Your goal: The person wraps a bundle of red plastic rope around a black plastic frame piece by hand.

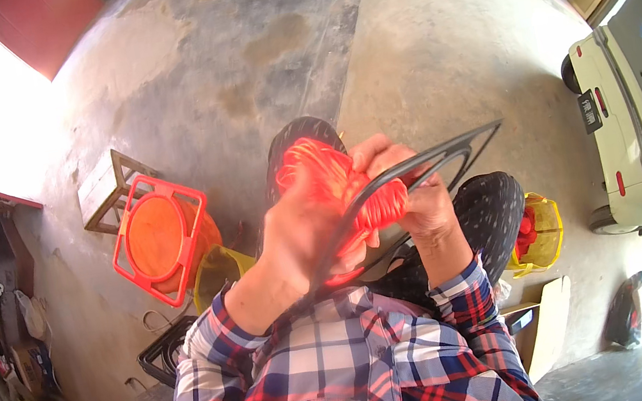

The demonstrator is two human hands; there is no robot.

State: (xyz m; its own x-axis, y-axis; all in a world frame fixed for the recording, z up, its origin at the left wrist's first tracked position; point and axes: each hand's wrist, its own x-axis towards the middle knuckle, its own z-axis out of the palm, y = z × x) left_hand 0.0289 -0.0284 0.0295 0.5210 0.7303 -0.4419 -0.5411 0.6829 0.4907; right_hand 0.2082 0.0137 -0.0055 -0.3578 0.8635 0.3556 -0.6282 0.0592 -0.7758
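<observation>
- Left hand: closed around orange cord bundle, held chest-high.
- Bundle is pressed against dark plastic frame; frame's long axis runs up-right from bundle.
- Right hand: clamped on frame, right of bundle, touching it.

A bundle of bright orange cord sits bunched between both hands. A thin black frame, angular and open, crosses it, tilted up to the right.
</observation>
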